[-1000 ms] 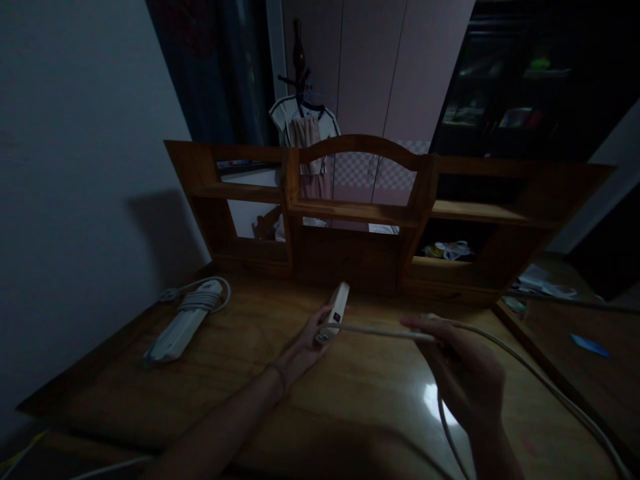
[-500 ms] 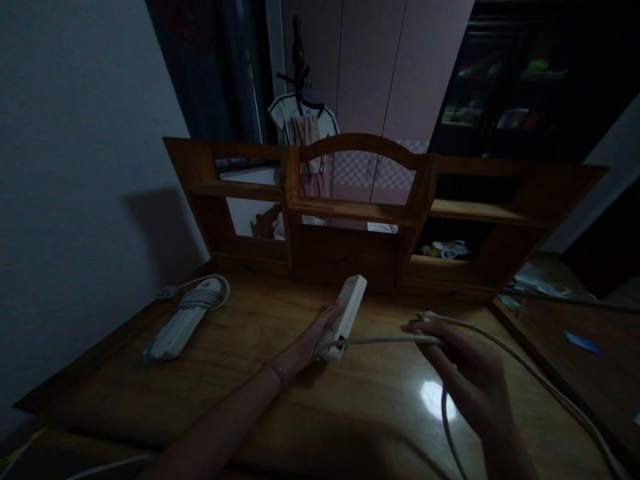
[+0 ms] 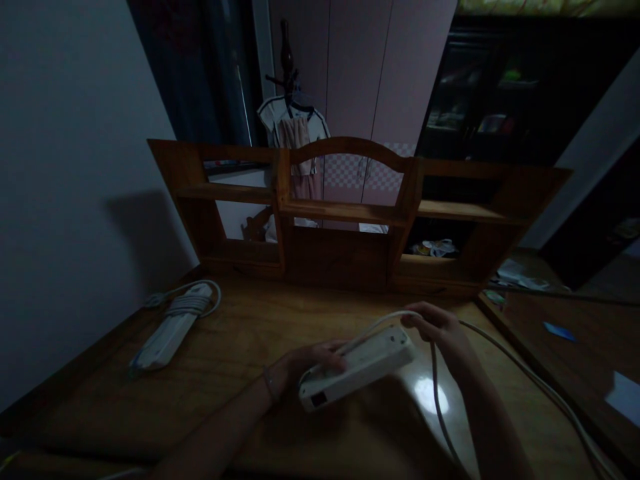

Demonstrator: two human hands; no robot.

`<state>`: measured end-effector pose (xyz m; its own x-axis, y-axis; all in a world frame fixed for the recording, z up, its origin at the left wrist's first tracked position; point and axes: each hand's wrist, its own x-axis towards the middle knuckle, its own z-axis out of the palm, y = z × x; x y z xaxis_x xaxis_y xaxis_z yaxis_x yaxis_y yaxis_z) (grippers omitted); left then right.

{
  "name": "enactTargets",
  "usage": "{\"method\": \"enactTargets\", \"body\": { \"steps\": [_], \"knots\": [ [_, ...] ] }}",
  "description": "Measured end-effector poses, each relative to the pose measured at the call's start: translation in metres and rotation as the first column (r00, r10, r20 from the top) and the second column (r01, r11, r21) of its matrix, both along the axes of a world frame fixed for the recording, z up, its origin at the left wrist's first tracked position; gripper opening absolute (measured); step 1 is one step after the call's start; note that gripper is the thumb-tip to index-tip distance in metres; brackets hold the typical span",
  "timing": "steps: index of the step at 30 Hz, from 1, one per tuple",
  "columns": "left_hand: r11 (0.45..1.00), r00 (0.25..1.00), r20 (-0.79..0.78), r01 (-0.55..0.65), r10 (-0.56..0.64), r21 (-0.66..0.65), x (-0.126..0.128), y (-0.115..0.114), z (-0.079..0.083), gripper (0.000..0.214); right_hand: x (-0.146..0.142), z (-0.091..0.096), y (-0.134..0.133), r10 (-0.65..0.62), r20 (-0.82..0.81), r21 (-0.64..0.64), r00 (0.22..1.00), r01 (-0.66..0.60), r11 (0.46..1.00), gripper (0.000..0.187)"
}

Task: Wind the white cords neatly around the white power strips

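My left hand (image 3: 320,357) grips a white power strip (image 3: 363,367) above the desk, its long side slanting up to the right. Its cord (image 3: 383,321) runs from under my left thumb along the strip to my right hand (image 3: 437,327), whose fingers are closed on it near the strip's far end. From there one length of cord hangs toward me and another trails off to the lower right. On the desk at the left lies a second power strip (image 3: 167,337), with its grey cord wound around one end.
A wooden desk (image 3: 260,313) carries a low open shelf unit (image 3: 345,212) along its back edge. A wall (image 3: 75,200) bounds the left side. To the right, a lower wooden surface holds a blue card (image 3: 559,331) and a white paper (image 3: 625,395).
The power strip in my left hand has turned from steep to nearly level, its far end swinging right. My right hand has brought the cord along the strip. The view has shifted slightly right.
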<state>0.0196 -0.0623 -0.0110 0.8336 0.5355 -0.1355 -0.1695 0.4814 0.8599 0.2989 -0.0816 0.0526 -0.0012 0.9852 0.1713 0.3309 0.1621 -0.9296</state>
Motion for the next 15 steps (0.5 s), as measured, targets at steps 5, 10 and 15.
{"method": "enactTargets", "body": {
  "steps": [5, 10, 15],
  "knots": [
    [0.998, 0.993, 0.102, 0.061, -0.063, 0.023, -0.003, 0.003, 0.004, 0.079, 0.000, -0.010, 0.005, 0.140, -0.153, -0.060, 0.978, -0.151, 0.987, 0.038],
    [0.990, 0.962, 0.244, 0.097, -0.120, 0.103, 0.006, 0.006, -0.010, 0.094, -0.005, -0.022, 0.016, 0.202, 0.023, -0.037, 0.979, -0.201, 0.979, 0.039],
    [0.978, 0.935, 0.302, 0.153, -0.189, 0.139, 0.008, 0.009, -0.019, 0.088, -0.012, -0.034, 0.024, 0.220, 0.104, -0.016, 0.970, -0.219, 0.976, 0.042]
  ]
}}
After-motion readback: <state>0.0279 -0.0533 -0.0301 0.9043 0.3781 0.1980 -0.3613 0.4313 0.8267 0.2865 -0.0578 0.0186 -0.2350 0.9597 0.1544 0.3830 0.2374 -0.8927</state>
